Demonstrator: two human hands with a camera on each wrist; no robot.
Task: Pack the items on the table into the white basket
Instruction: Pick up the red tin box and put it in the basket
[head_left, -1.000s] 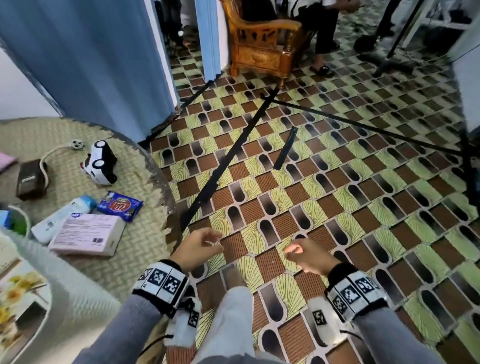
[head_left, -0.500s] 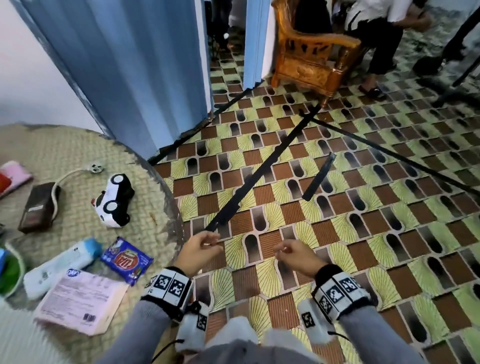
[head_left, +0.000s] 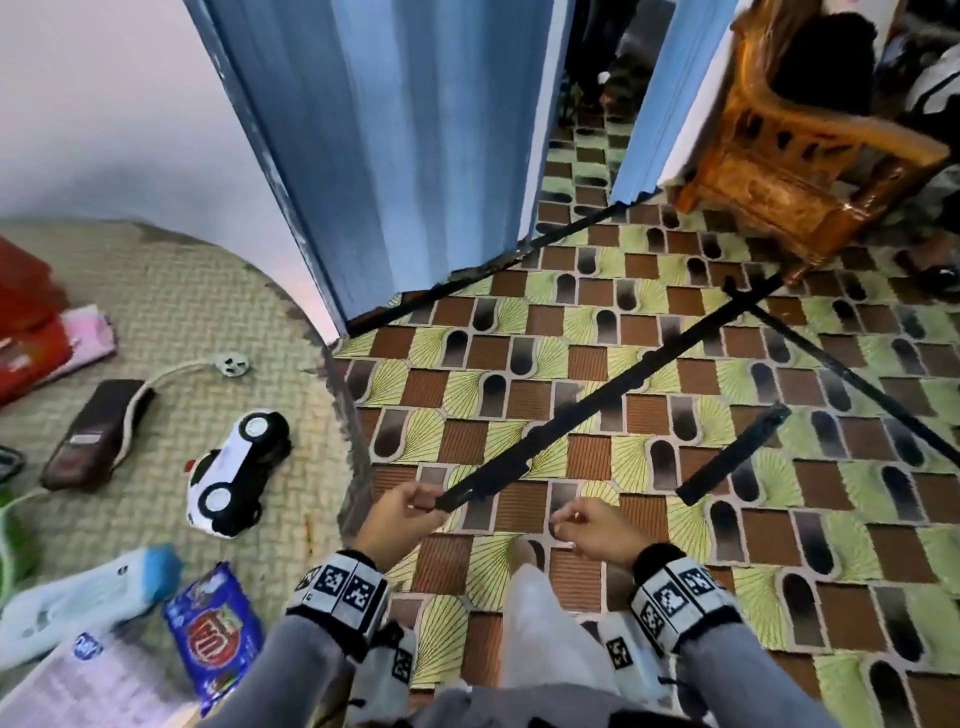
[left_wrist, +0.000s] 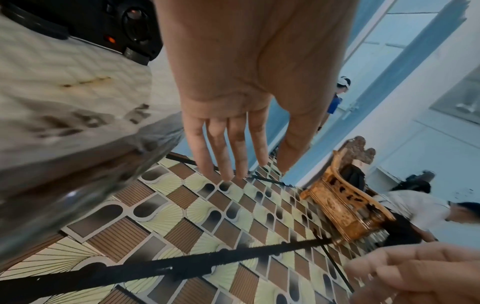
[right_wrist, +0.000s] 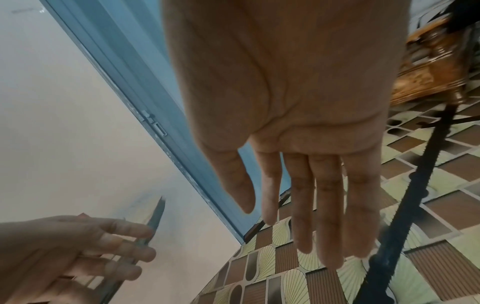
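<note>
On the round woven-topped table lie a black-and-white toy car, a brown box with a white cord, a white bottle with a blue cap, a blue snack packet and a pale printed box. Red and pink packs sit at the far left. The white basket is out of view. My left hand and right hand hover over the floor just right of the table edge, both empty. The wrist views show my left hand and right hand with relaxed, straight fingers.
A blue folding door stands behind the table. A carved wooden chair with a seated person is at the back right. Black tape strips cross the patterned floor tiles. My own leg is below the hands.
The head view has swung up and left, so the table items now sit lower and the basket's corner is gone. Both hands stay empty over the floor, slightly farther forward.
</note>
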